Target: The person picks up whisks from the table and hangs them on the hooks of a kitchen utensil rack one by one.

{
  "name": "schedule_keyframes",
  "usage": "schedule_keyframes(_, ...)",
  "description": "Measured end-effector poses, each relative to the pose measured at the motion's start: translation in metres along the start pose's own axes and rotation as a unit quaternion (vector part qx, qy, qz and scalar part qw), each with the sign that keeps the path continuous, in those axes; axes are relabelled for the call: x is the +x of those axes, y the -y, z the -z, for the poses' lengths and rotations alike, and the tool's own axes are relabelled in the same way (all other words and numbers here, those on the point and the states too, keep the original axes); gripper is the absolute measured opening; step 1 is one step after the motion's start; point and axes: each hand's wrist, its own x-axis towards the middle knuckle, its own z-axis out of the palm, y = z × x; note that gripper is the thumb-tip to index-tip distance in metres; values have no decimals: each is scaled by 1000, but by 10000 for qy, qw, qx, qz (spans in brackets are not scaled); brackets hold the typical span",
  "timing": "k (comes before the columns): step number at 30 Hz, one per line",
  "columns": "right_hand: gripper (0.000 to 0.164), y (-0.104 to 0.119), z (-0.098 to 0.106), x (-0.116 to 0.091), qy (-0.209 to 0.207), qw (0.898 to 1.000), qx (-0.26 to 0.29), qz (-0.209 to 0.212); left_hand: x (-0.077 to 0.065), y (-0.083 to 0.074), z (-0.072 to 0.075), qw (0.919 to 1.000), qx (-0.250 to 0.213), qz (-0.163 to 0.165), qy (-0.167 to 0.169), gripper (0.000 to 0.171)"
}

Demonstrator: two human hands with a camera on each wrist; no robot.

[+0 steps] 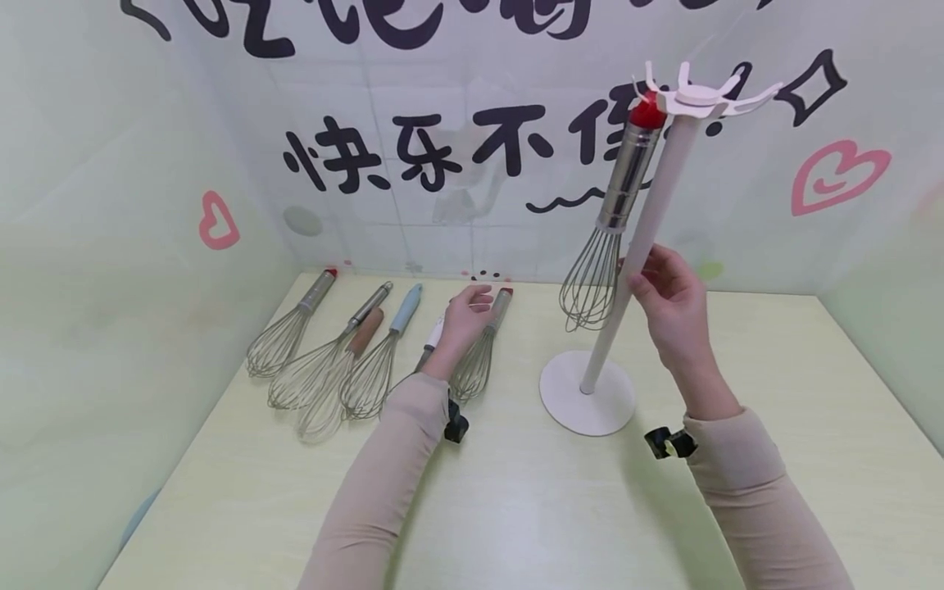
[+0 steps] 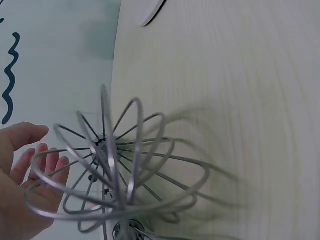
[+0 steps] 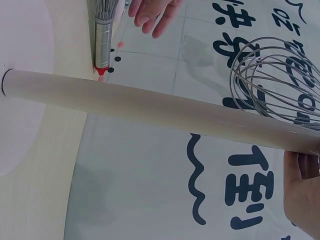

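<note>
A white stand has a slim pole (image 1: 652, 205), a round base (image 1: 587, 414) and curved hooks (image 1: 699, 97) on top. From one hook hangs a steel whisk (image 1: 625, 180) with a red end. My right hand (image 1: 674, 303) grips the pole about halfway up, beside the hanging whisk's wires. My left hand (image 1: 466, 319) is over the back of the table, next to another red-ended whisk (image 1: 483, 352) lying there. In the left wrist view the left hand's fingers (image 2: 52, 162) are relaxed and apart from the thumb, with nothing held; the whisk's wires (image 2: 132, 180) are in front.
Left of my left hand lie several more whisks: a red-ended one (image 1: 298, 324), a steel-handled one (image 1: 361, 311), a brown-handled one (image 1: 366, 329), a light blue one (image 1: 407, 310), and a white-handled one (image 1: 435, 332) partly behind my arm. A printed wall sheet (image 1: 472, 221) stands behind the table (image 1: 509, 508).
</note>
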Motion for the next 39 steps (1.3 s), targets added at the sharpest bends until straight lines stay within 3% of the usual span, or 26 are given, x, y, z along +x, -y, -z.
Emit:
schedule_keyframes(7,40,-1,-4,-1,-113,9998,-180,-59,7,14,0,9998,59,138,108,49)
schedule_keyframes(22,35,2,-13,-1,-353,9986,-386,-81,8,27,1,9994,125,290,157,54)
schedule_keyframes(28,36,1,-20,-1,-517,9985,-157,37,11,30,1,9989,168,335,274,57)
schedule_keyframes(39,38,-5,-31,-1,-699,9968,-371,117,10,30,0,9976,385,314,492,63)
